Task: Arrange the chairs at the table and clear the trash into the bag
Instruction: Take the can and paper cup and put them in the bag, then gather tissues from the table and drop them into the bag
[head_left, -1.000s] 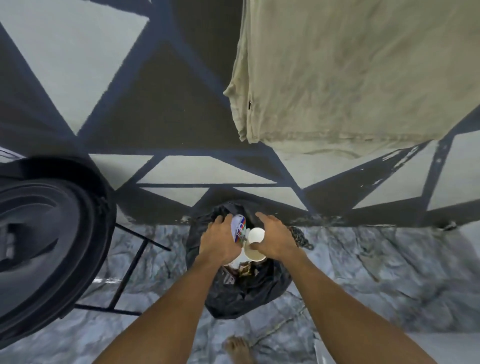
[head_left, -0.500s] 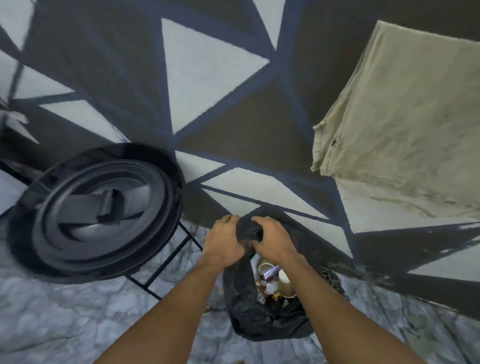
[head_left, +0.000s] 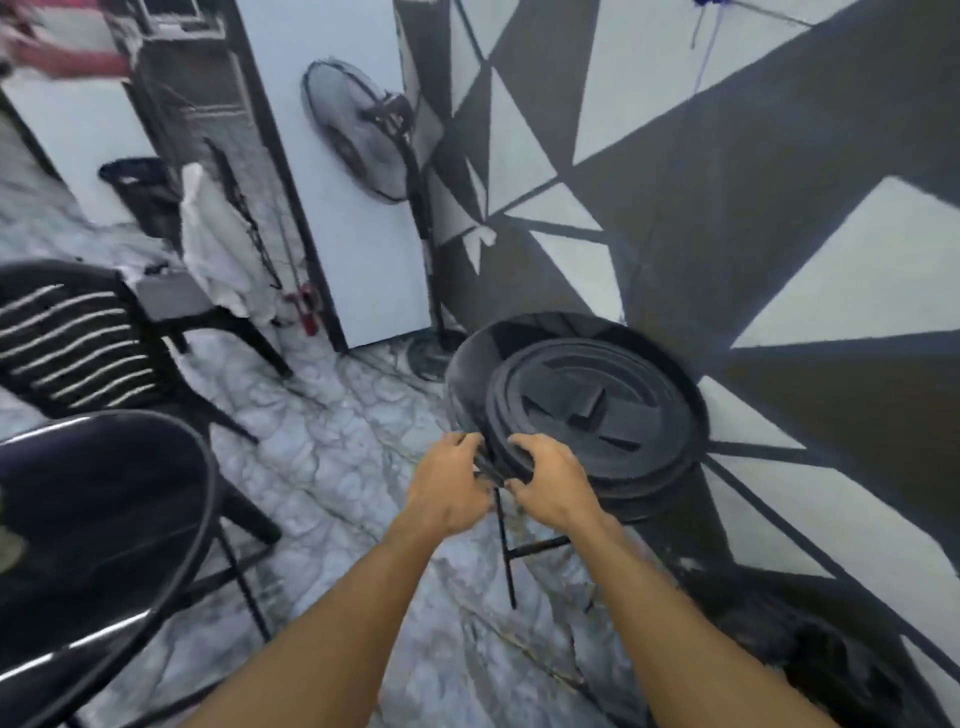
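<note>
The view is blurred. My left hand (head_left: 451, 491) and my right hand (head_left: 551, 484) meet at the near rim of a black round lidded bin (head_left: 597, 415) on a thin metal stand. Both hands have their fingers curled on something dark at that rim; it looks like the lid's edge, though blur hides the details. The black trash bag (head_left: 836, 670) lies on the marble floor at the lower right, apart from both hands. A black slatted plastic chair (head_left: 78, 343) stands at the left, behind a round dark table (head_left: 109, 519) at the lower left.
A standing fan (head_left: 363, 135) leans by a white panel near the painted wall. Behind the chair are a white cloth (head_left: 213, 249) and a small dark bucket (head_left: 137, 182). A person's red sleeve (head_left: 62, 60) shows at the top left.
The view has swung left, away from the bag. My hands have left the bag's mouth, and they now sit at the bin's rim. The bag stays on the floor.
</note>
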